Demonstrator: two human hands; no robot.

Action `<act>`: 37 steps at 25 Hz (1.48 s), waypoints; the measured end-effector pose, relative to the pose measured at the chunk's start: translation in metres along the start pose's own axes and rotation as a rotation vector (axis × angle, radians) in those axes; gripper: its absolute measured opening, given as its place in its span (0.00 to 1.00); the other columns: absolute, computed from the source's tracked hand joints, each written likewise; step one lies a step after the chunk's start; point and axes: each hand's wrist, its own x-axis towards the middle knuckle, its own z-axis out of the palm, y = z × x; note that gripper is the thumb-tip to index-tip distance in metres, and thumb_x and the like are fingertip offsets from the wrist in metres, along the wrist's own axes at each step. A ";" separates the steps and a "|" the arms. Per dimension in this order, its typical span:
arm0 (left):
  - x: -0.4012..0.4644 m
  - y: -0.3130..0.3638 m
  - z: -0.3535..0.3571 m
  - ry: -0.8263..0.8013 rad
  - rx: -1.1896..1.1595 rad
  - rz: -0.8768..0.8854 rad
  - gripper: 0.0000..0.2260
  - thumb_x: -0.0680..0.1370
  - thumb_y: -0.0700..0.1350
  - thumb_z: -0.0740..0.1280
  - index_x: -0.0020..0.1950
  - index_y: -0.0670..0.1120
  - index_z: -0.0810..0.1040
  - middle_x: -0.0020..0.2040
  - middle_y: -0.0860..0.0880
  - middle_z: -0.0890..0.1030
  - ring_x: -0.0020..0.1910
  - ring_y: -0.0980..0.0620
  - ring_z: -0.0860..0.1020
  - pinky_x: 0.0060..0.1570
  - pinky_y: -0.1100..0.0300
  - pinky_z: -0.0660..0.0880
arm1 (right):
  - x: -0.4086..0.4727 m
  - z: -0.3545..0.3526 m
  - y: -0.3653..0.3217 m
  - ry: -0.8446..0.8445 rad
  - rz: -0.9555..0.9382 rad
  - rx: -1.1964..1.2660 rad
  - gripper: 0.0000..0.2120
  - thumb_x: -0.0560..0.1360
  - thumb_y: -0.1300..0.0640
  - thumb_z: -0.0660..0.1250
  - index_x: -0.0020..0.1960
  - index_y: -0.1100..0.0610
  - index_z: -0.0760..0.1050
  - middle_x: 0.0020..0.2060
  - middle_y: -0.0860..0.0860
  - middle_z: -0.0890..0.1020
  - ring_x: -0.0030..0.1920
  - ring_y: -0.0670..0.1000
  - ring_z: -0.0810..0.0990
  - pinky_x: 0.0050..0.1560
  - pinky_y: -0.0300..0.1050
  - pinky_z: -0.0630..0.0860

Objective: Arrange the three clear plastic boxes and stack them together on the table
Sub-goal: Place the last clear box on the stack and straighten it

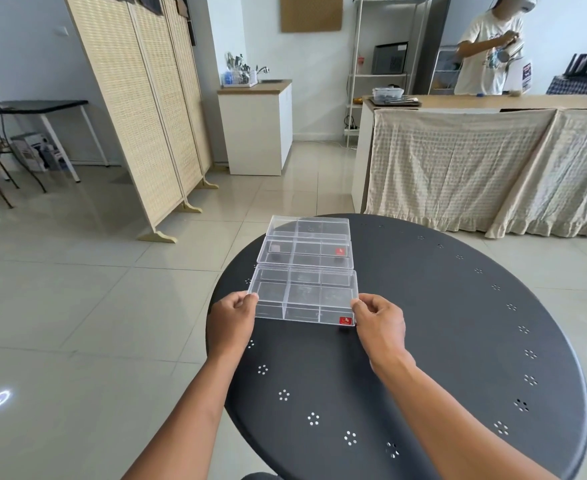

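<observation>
Three clear plastic compartment boxes lie in a row running away from me on the round black table [441, 341]. The nearest box [304, 296], with a red sticker at its front right corner, is gripped at both short ends: my left hand [233, 323] pinches its left end and my right hand [378, 323] pinches its right end. Behind it and touching lies the middle box [306, 252], also with a red sticker. The far box [308, 227] sits at the table's far edge against the middle one.
The table's left edge runs just beside the boxes, over a tiled floor. A cloth-draped counter [458, 161] stands behind to the right with a person [486, 53] beyond it. A folding screen [153, 109] and a white cabinet [255, 129] stand further back.
</observation>
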 end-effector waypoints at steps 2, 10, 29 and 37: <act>0.001 -0.001 0.001 0.007 -0.024 -0.005 0.10 0.77 0.50 0.67 0.40 0.48 0.82 0.33 0.54 0.81 0.36 0.55 0.78 0.36 0.61 0.70 | 0.003 0.002 0.001 -0.003 0.008 0.024 0.08 0.78 0.54 0.68 0.51 0.52 0.86 0.43 0.46 0.89 0.48 0.49 0.87 0.55 0.48 0.83; 0.001 -0.002 0.002 0.020 -0.036 -0.015 0.10 0.78 0.50 0.67 0.46 0.48 0.85 0.39 0.54 0.85 0.40 0.57 0.80 0.38 0.63 0.71 | 0.008 0.004 0.002 -0.017 0.011 0.028 0.08 0.79 0.54 0.68 0.53 0.53 0.86 0.45 0.46 0.89 0.49 0.48 0.87 0.56 0.50 0.83; 0.000 -0.004 0.001 0.002 -0.081 -0.003 0.17 0.80 0.52 0.68 0.63 0.44 0.84 0.57 0.49 0.86 0.58 0.49 0.82 0.53 0.59 0.73 | 0.009 -0.001 0.006 -0.035 0.005 0.002 0.11 0.79 0.48 0.69 0.54 0.52 0.86 0.46 0.47 0.89 0.51 0.51 0.86 0.59 0.53 0.82; -0.042 0.005 -0.007 0.180 0.057 0.295 0.19 0.78 0.51 0.67 0.67 0.46 0.79 0.64 0.48 0.82 0.61 0.47 0.79 0.59 0.47 0.77 | -0.004 -0.057 -0.009 0.000 -0.030 -0.007 0.13 0.81 0.48 0.68 0.60 0.54 0.83 0.47 0.45 0.86 0.53 0.52 0.85 0.55 0.47 0.79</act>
